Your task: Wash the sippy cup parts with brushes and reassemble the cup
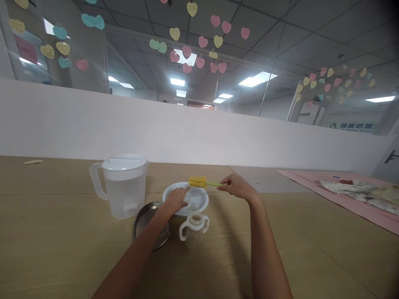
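Observation:
My right hand (237,185) is closed on the thin green handle of a bottle brush (197,182). The brush's yellow sponge head lies level over the far rim of a white bowl (203,203). Over the bowl's left side reaches my left hand (176,200), thumb and forefinger apart; its other fingers are partly hidden. Something clear shows in the bowl beside the thumb, too faint to name. Just in front of the bowl stands a clear baby bottle (194,236), upright and uncapped, with a white two-handled collar.
A round metal pan (144,220) sits partly under my left forearm. Behind it stands a lidded clear pitcher (125,195) holding water. A pink cloth (311,185) with crumpled items covers the table's right end. A low white wall (187,137) with glass above borders the back.

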Demonstrator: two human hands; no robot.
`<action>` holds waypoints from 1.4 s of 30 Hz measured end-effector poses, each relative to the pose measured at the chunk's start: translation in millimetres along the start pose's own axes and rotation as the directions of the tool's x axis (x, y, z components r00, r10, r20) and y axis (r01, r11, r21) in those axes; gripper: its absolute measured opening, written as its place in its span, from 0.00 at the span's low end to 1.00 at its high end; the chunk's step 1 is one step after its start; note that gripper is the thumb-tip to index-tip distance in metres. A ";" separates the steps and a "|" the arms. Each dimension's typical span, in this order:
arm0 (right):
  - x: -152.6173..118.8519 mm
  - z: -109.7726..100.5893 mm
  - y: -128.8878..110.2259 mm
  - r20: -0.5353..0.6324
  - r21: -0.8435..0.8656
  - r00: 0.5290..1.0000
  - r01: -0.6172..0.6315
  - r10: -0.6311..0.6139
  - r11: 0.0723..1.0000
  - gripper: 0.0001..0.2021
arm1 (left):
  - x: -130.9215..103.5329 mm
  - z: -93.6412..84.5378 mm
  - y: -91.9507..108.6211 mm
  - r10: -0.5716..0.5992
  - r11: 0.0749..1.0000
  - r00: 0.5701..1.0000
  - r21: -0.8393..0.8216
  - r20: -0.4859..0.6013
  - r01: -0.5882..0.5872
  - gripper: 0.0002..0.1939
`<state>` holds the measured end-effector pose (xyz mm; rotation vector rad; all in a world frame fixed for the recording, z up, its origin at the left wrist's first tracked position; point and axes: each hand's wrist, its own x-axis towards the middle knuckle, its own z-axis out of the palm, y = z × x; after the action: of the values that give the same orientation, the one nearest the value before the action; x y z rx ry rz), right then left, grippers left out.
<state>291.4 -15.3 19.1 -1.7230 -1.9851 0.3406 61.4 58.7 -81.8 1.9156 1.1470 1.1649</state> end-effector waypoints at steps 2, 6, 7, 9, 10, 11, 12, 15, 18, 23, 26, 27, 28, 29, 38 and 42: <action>-0.2 -0.2 -0.5 -0.008 0.004 1.000 -0.007 0.007 1.000 0.12 | 5.3 -7.5 5.3 0.009 0.999 1.000 0.033 -0.027 -0.008 0.23; -2.4 -1.5 -0.8 -0.069 -0.012 0.997 -0.046 0.045 0.999 0.13 | 12.9 -25.1 29.5 0.014 0.995 0.977 -0.092 -0.214 -0.035 0.20; -3.5 -1.9 -1.8 -0.072 -0.007 0.997 -0.039 0.039 0.999 0.13 | 13.4 -28.2 36.1 -0.016 0.983 0.969 -0.184 -0.246 -0.030 0.19; -6.0 -3.0 -5.6 -0.056 0.035 0.998 0.018 -0.016 0.999 0.14 | 12.2 -31.5 47.9 -0.105 0.923 0.967 -0.384 -0.231 0.009 0.19; -7.2 -3.4 -8.3 -0.050 0.063 0.997 0.056 -0.053 0.996 0.14 | 10.8 -31.9 52.9 -0.142 0.885 0.971 -0.464 -0.194 0.037 0.19; -8.1 -3.7 -11.4 -0.056 0.088 0.995 0.090 -0.086 0.992 0.15 | 8.9 -31.9 57.5 -0.165 0.849 0.975 -0.524 -0.148 0.064 0.19; -8.7 -3.8 -14.5 -0.075 0.107 0.991 0.117 -0.109 0.987 0.16 | 6.6 -31.7 61.7 -0.170 0.822 0.980 -0.563 -0.100 0.085 0.19; -9.1 -3.0 -21.1 -0.146 0.141 0.979 0.163 -0.142 0.976 0.18 | -1.4 -33.2 74.6 -0.143 0.790 0.989 -0.600 0.021 0.127 0.20; -9.2 -1.8 -21.0 -0.105 0.238 0.979 0.194 -0.173 0.952 0.20 | -10.1 -41.0 88.9 -0.113 0.834 0.993 -0.540 0.030 0.111 0.21; -10.1 -2.6 -16.6 0.007 0.418 0.991 0.117 -0.132 0.901 0.21 | -23.1 -60.4 109.8 0.013 0.922 1.000 -0.387 0.012 -0.008 0.23; -9.9 -3.3 -17.8 0.023 0.466 0.994 0.083 -0.106 0.881 0.23 | -27.6 -68.2 117.0 0.119 0.937 0.991 -0.337 0.066 -0.090 0.23; -10.0 -3.3 -18.3 0.038 0.471 0.993 0.077 -0.108 0.879 0.24 | -28.2 -69.8 118.3 0.148 0.943 0.986 -0.312 0.071 -0.119 0.23; -10.1 -3.2 -18.6 0.057 0.474 0.992 0.075 -0.116 0.877 0.24 | -28.5 -71.2 119.1 0.171 0.947 0.983 -0.287 0.070 -0.144 0.24; -10.2 -3.0 -18.5 0.082 0.480 0.988 0.075 -0.129 0.874 0.24 | -28.3 -72.1 119.2 0.189 0.950 0.980 -0.266 0.067 -0.165 0.24; -2.0 3.7 -20.3 0.003 0.524 0.996 0.078 -0.093 0.848 0.24 | -25.9 -75.5 110.4 0.186 0.969 0.980 -0.181 0.075 -0.170 0.22; -3.0 6.0 -25.5 0.068 0.463 0.992 0.060 -0.104 0.884 0.24 | -28.9 -87.5 110.5 0.240 0.961 0.968 -0.156 0.072 -0.227 0.22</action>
<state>266.7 -21.9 25.9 -1.3360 -1.8398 0.8035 15.1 -10.0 35.9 2.0064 0.7800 1.2349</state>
